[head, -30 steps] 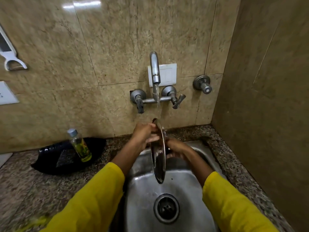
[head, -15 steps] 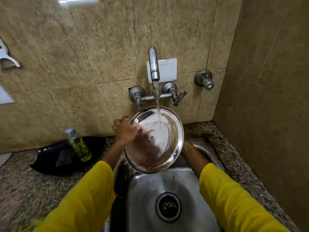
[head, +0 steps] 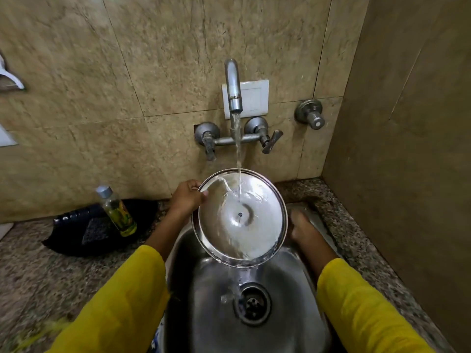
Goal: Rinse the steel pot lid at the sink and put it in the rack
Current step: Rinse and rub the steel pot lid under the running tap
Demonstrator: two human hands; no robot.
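Observation:
The round steel pot lid (head: 244, 225) is held over the steel sink (head: 211, 309), its inner face turned up toward me and tilted. Water from the wall tap (head: 233, 85) falls onto that face and runs off the lower rim toward the drain (head: 252, 304). My left hand (head: 187, 197) grips the lid's upper left rim. My right hand (head: 302, 226) is at the lid's right edge, mostly hidden behind it; whether it grips the lid does not show. No rack is in view.
A small bottle of yellow liquid (head: 117, 212) stands on a black bag (head: 76, 230) on the granite counter (head: 51, 276) to the left. Tap handles (head: 270, 142) and a separate valve (head: 309, 115) stick out of the tiled wall. A side wall (head: 407, 149) closes the right.
The lid turned from edge-on to face-up under the stream and has tilted flatter. My left hand slid from the lid's face to its upper left rim.

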